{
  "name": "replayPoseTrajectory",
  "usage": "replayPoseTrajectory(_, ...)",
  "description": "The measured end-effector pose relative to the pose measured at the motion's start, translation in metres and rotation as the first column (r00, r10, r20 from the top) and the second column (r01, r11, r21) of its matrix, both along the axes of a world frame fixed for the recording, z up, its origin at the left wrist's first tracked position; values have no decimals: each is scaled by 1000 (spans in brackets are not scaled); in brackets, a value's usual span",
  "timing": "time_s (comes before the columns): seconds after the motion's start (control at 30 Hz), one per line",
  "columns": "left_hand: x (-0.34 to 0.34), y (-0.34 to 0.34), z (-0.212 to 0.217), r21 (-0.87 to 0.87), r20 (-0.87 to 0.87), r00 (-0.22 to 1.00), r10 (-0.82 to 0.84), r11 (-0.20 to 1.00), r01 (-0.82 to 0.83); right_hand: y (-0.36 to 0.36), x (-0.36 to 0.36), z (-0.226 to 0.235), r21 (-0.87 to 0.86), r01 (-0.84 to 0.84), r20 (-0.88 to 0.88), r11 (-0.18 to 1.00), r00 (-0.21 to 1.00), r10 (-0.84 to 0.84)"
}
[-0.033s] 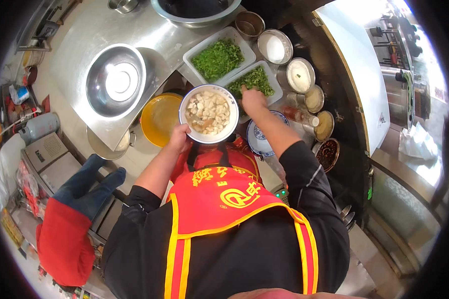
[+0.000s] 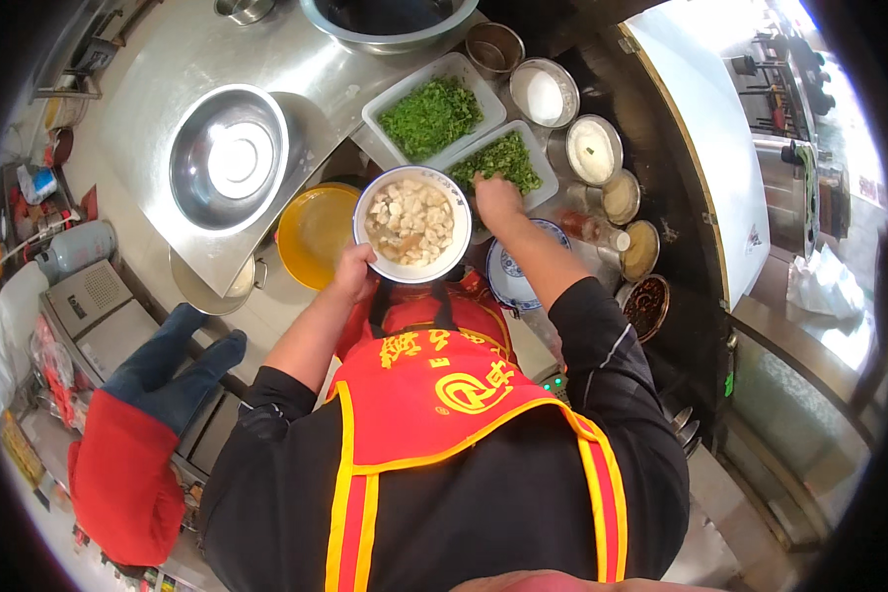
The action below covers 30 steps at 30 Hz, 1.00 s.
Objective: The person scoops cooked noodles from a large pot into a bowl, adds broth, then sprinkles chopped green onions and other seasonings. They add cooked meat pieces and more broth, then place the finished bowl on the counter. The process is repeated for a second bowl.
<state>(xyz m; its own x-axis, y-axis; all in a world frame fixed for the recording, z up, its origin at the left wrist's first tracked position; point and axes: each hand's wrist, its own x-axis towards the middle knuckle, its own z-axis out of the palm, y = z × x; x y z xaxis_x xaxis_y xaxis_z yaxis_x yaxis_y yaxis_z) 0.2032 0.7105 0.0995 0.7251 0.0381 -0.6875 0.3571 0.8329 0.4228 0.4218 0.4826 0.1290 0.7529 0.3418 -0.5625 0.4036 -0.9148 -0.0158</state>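
Bowl [image 2: 414,274], white outside and filled with pale chunks, is held up at the middle of my feed. Biggest thing I see is the steel table [image 2: 192,64], with a wide grey basin [image 2: 387,44] at its far side and a shiny steel basin [image 2: 189,187] on its left part. Next comes a yellow basin [image 2: 288,237], just beside the bowl on its left. Two plastic tubs stand side by side beyond it, a farther tub [image 2: 390,145] and a nearer tub [image 2: 548,180]. A blue-and-white dish [image 2: 508,281] shows partly beneath the right forearm, and small bowls [image 2: 618,156] curve along the right. The left hand [image 2: 355,273] has its grip pinching the bowl's near-left rim. The right hand [image 2: 499,201] dips its fingertips into the nearer tub; I cannot tell whether that grip pinches anything. Smallest are the chopped greens [image 2: 503,158] there.
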Motion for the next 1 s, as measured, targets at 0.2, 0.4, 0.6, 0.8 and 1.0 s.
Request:
replayPoseTrajectory(0.2,14,-5,42,75,-19,998,-61,995,62,-45,12,-5,346,71,144,936,981,-127)
replayPoseTrajectory(0.4,21,-13,49,66,58,997,-59,996,55,-68,6,17,514,356,-89,780,927,-364)
replayPoseTrajectory(0.6,20,-17,43,103,90,995,-49,994,40,-53,2,62,442,369,-33,818,917,-397)
replayPoseTrajectory(0.8,30,-33,60,123,166,986,-29,992,9,-1,-52,132,770,117,-11,627,985,-170)
replayPoseTrajectory(1.0,38,-39,72,125,203,979,-19,992,-7,17,-71,131,721,-20,137,693,984,-114)
